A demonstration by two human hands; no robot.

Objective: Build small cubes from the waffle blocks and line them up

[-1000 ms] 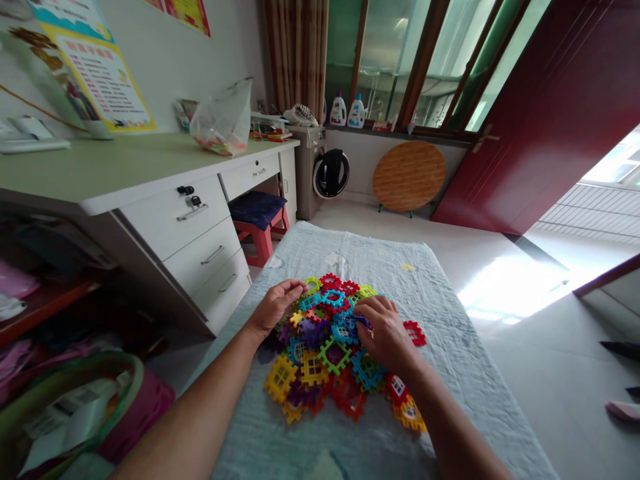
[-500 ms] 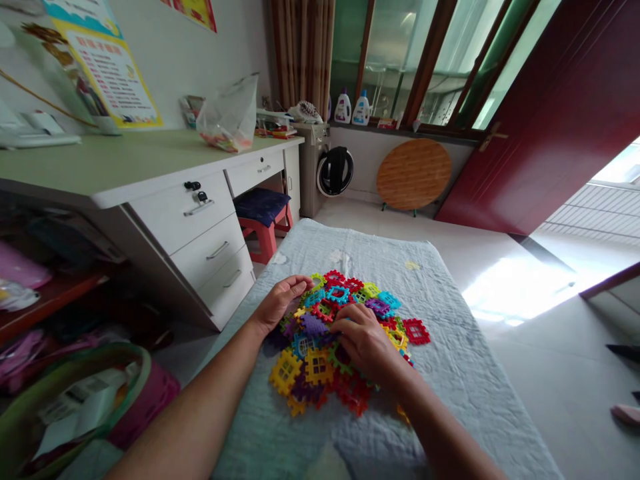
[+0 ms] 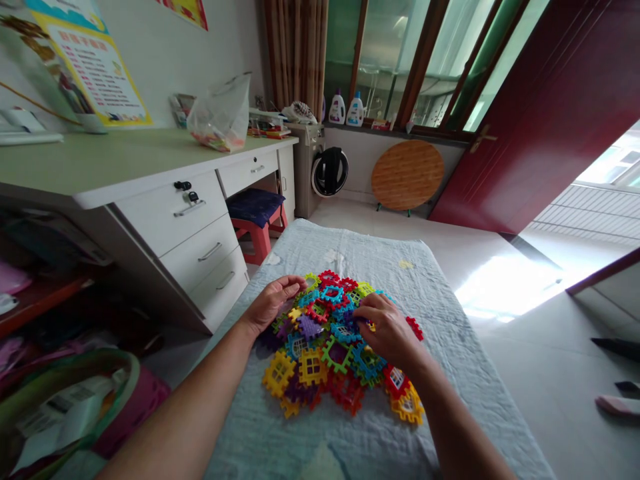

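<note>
A heap of colourful plastic interlocking blocks, square with notched edges and many with window grids, lies on the cloth-covered surface (image 3: pixel 365 247). My left hand (image 3: pixel 273 303) rests at the heap's left side, fingers stretched forward and holding nothing that I can see. Over the right part of the heap, my right hand (image 3: pixel 387 330) has its fingers bent down around a purple interlocking block (image 3: pixel 357 323), mostly hidden beneath them. A green block (image 3: pixel 337 353) and a yellow block (image 3: pixel 313 367) lie in front. A red block (image 3: pixel 414 327) shows beyond my right hand.
On the left stands a desk (image 3: pixel 125 157) with drawers and a plastic bag (image 3: pixel 220 117) on top. A stool (image 3: pixel 257 213) is tucked under it. A basket (image 3: pixel 133 380) sits at lower left. Farther back are a washing machine (image 3: pixel 306 167) and a round wooden tabletop (image 3: pixel 407 175).
My right hand has moved right across the heap, uncovering green and blue blocks in the middle. My left hand stays by the left edge. The whole view has shifted slightly.
</note>
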